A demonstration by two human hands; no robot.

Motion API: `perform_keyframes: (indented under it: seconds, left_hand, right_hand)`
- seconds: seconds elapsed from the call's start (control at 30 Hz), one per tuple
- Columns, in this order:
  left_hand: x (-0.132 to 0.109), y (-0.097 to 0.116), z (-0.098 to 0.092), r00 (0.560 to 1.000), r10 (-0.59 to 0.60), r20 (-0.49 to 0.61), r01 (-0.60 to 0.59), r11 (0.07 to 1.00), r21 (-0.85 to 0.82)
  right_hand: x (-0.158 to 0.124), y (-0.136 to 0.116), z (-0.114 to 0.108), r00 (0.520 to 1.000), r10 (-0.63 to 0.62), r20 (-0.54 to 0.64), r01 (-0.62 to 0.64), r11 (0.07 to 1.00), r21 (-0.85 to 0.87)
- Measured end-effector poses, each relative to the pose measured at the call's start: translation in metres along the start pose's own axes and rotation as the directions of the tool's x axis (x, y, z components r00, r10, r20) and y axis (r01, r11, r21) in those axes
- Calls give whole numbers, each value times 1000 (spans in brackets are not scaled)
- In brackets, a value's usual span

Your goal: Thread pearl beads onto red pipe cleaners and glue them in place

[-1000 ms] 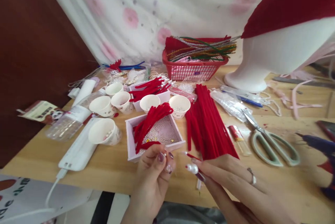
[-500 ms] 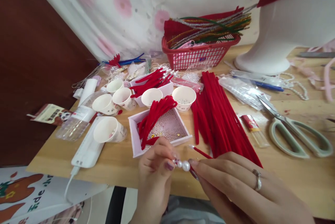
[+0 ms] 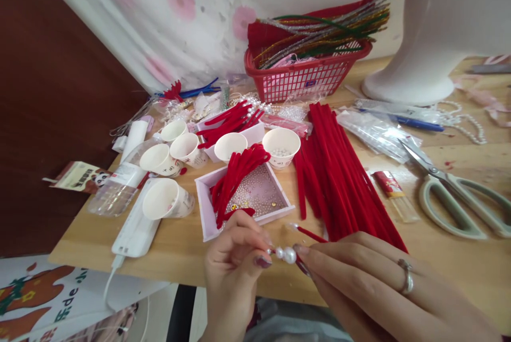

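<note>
In the head view, the left hand [image 3: 233, 270] pinches one end of a short row of glossy, round pearl beads [image 3: 289, 255], fingers closed. The right hand [image 3: 359, 278] grips beside the largest bead (a silvery ring [image 3: 406, 276] circles one finger). The row sits between both hands, above the smooth wooden table [image 3: 175, 257]. Just beyond, a square lilac box [image 3: 275, 217] holds tiny beads and fuzzy red stems [image 3: 235, 179]; long velvety strips [image 3: 347, 182] lie to its right.
</note>
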State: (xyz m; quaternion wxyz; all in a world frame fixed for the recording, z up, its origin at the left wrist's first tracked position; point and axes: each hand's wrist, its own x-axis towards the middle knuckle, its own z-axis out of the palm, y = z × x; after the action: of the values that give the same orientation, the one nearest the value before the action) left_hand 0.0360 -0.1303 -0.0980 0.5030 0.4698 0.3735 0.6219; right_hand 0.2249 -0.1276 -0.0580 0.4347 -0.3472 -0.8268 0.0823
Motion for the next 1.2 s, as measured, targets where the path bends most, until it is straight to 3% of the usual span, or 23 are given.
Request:
perform_keyframes:
  seconds: [0.17, 0.47, 0.67, 0.8, 0.93, 1.07, 1.2]
  left_hand:
    - [-1, 0, 2, 999, 43, -30, -44, 999, -32]
    - [-1, 3, -1, 993, 117, -10, -116, 992, 38]
    - [0, 11, -9, 986, 155, 59, -165, 964, 211]
    - [2, 14, -10, 983, 169, 70, -181, 954, 239]
    - [3, 11, -9, 989, 126, 72, -137, 976, 172]
    - [1, 7, -5, 996, 61, 66, -63, 998, 20]
    - [0, 7, -1, 996, 69, 59, -69, 998, 13]
  right_hand:
    - [3, -4, -6, 989, 68, 129, -72, 997, 29]
    - [-4, -7, -11, 973, 100, 210, -104, 995, 9]
    - [-6, -5, -9, 969, 91, 229, -94, 996, 2]
    - [-5, -3, -4, 990, 63, 127, -66, 998, 21]
    - [-3, -5, -8, 970, 99, 224, -107, 994, 22]
    - [-2, -5, -12, 973, 98, 209, -111, 992, 52]
    - [-1, -4, -12, 974, 108, 198, -122, 991, 62]
